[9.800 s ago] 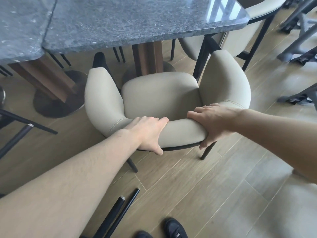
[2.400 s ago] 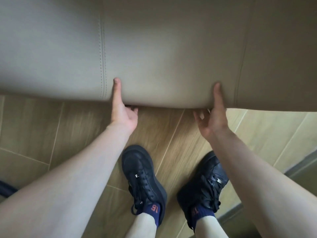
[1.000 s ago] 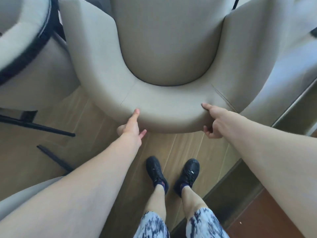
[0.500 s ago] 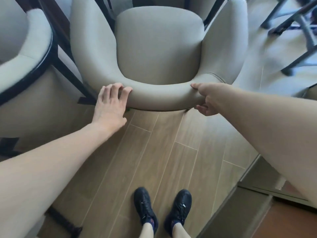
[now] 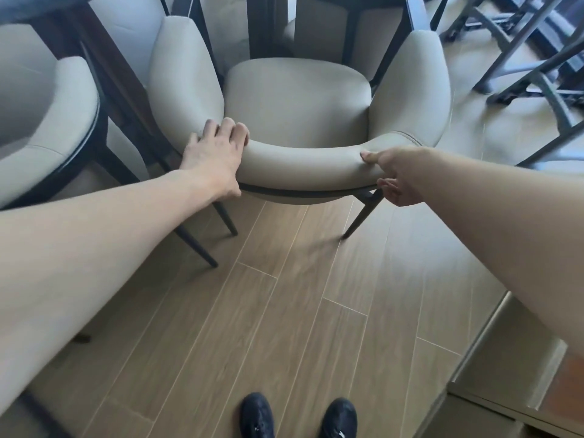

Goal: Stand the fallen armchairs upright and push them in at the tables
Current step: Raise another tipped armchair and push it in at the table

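Note:
A beige upholstered armchair point(image 5: 297, 99) with thin black legs stands upright on the wood floor, its seat facing away from me toward dark table legs point(image 5: 268, 23). My left hand point(image 5: 215, 159) lies over the left end of the curved backrest, fingers curled over its top edge. My right hand point(image 5: 392, 175) grips the right end of the backrest, thumb on top and fingers underneath. Both rear legs of the chair touch the floor.
A second beige armchair point(image 5: 47, 121) stands close on the left, its black frame beside my left forearm. Dark metal furniture bases point(image 5: 534, 58) crowd the upper right. A metal floor threshold point(image 5: 493, 336) runs at the lower right. My black shoes point(image 5: 297, 415) stand behind the chair.
The chair has gone from tipped, held by its back, to standing on its legs and farther from me. My left hand has moved from beside the backrest onto its top edge.

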